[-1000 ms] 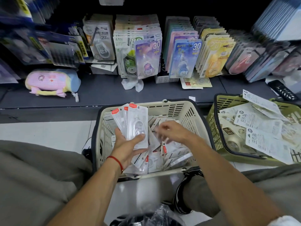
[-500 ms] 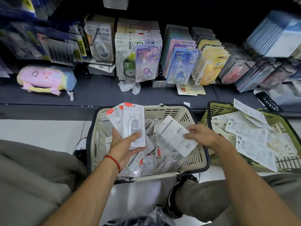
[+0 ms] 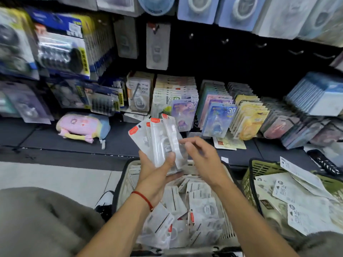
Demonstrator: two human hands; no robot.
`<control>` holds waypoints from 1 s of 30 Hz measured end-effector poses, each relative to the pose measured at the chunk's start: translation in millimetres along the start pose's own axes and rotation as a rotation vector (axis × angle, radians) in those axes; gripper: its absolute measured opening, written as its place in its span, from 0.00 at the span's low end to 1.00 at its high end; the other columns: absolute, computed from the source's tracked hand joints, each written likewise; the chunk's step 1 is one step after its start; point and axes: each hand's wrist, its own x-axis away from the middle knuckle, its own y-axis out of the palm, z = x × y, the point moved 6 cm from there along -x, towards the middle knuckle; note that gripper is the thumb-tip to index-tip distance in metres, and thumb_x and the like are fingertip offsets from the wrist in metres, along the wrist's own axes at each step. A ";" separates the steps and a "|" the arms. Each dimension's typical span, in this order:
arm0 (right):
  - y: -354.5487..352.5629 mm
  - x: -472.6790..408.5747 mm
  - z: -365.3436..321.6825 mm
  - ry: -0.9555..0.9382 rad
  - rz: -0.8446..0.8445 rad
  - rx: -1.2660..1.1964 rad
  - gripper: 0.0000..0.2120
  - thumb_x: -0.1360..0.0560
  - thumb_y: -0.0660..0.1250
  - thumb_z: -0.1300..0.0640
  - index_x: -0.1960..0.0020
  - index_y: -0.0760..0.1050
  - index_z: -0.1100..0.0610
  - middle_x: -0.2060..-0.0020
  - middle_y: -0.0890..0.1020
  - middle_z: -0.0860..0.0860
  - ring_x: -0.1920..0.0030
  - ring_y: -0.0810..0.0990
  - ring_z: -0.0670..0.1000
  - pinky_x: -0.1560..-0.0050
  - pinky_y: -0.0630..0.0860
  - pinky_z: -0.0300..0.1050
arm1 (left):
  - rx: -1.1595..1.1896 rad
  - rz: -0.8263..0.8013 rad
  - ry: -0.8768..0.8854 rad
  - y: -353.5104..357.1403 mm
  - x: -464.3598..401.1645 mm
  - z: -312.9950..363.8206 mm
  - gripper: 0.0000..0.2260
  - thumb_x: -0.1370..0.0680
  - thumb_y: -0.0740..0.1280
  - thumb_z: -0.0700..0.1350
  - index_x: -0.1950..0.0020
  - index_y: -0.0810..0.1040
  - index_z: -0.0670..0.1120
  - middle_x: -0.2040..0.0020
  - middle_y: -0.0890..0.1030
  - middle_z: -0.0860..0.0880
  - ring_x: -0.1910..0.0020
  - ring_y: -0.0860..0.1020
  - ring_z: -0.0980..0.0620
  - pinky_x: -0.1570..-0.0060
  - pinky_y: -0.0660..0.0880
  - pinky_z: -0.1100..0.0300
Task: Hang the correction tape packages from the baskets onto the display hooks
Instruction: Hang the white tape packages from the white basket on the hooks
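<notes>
My left hand grips a fan of several clear correction tape packages with red-orange tops, raised above the cream basket. At the fan's right edge, my right hand pinches the rightmost, tilted package with thumb and fingertips. Many more clear packages lie loose in the cream basket below. To the right, a green basket holds white-backed packages. Bare display hooks stick out of the dark back panel at upper right.
Rows of hung coloured tape packs fill the low shelf ahead. On the shelf ledge at the left lies a pink pencil case, and at the far right a black device. My knees flank the baskets.
The view tilted up toward the hooks. My left hand lifted the fan of packages higher. My right hand carried one package out of the cream basket and brought it against the fan.
</notes>
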 end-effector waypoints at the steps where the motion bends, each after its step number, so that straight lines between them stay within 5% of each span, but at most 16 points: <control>1: -2.4 -8.1 -8.8 -0.029 0.022 -0.001 0.06 0.17 0.69 0.59 0.45 0.83 0.51 0.47 0.86 0.47 0.45 0.83 0.47 0.43 0.78 0.42 | -0.002 -0.015 0.018 4.3 -3.7 12.8 0.33 0.30 0.78 0.48 0.30 0.65 0.56 0.39 0.85 0.54 0.43 0.87 0.43 0.51 0.85 0.40; 4: -6.5 -38.4 -32.3 -0.069 0.046 -0.056 0.08 0.22 0.75 0.62 0.47 0.83 0.50 0.52 0.86 0.43 0.50 0.83 0.42 0.48 0.77 0.34 | -0.037 -0.065 0.065 15.5 -19.3 48.7 0.39 0.33 0.80 0.45 0.27 0.65 0.57 0.35 0.84 0.50 0.41 0.86 0.42 0.49 0.84 0.36; 7: -6.8 -71.0 -55.0 -0.028 0.103 -0.166 0.18 0.25 0.79 0.55 0.38 0.78 0.49 0.48 0.83 0.39 0.50 0.82 0.37 0.52 0.79 0.35 | -0.051 -0.162 0.080 25.7 -41.8 87.8 0.40 0.30 0.78 0.39 0.24 0.64 0.58 0.32 0.83 0.48 0.38 0.84 0.40 0.42 0.80 0.30; 11: 2.8 -109.4 -72.7 0.158 -0.066 -0.200 0.22 0.24 0.75 0.40 0.36 0.79 0.52 0.44 0.86 0.47 0.42 0.85 0.49 0.49 0.81 0.43 | -0.106 -0.276 0.097 32.5 -70.8 142.7 0.39 0.26 0.76 0.37 0.22 0.63 0.59 0.30 0.81 0.46 0.36 0.83 0.38 0.44 0.80 0.29; 15: 7.3 -133.2 -93.9 0.076 -0.196 -0.252 0.20 0.25 0.73 0.39 0.41 0.83 0.52 0.46 0.88 0.50 0.43 0.87 0.52 0.40 0.82 0.54 | -0.158 -0.323 0.128 26.1 -92.4 171.7 0.36 0.27 0.78 0.40 0.25 0.66 0.59 0.31 0.82 0.47 0.35 0.83 0.39 0.46 0.81 0.31; 20: 13.3 -165.2 -96.3 0.002 -0.044 -0.205 0.12 0.22 0.73 0.46 0.42 0.80 0.49 0.48 0.88 0.46 0.47 0.87 0.49 0.40 0.83 0.57 | -0.107 -0.119 0.195 -12.5 -111.7 179.3 0.33 0.26 0.77 0.37 0.26 0.69 0.56 0.32 0.82 0.45 0.38 0.84 0.38 0.48 0.81 0.30; 26: 24.1 -191.7 -103.7 -0.117 0.030 -0.132 0.05 0.17 0.69 0.50 0.42 0.77 0.44 0.50 0.86 0.40 0.50 0.85 0.40 0.57 0.79 0.33 | -0.169 0.122 0.412 -38.3 -115.4 193.3 0.32 0.26 0.79 0.37 0.29 0.70 0.59 0.38 0.84 0.55 0.41 0.85 0.49 0.56 0.85 0.41; 30: 29.0 -207.4 -108.7 -0.131 0.062 -0.117 0.03 0.17 0.68 0.48 0.43 0.78 0.44 0.48 0.86 0.44 0.48 0.85 0.44 0.49 0.81 0.45 | -0.197 0.163 0.473 -41.8 -113.8 199.0 0.33 0.26 0.79 0.38 0.29 0.69 0.61 0.36 0.82 0.56 0.40 0.85 0.51 0.55 0.85 0.40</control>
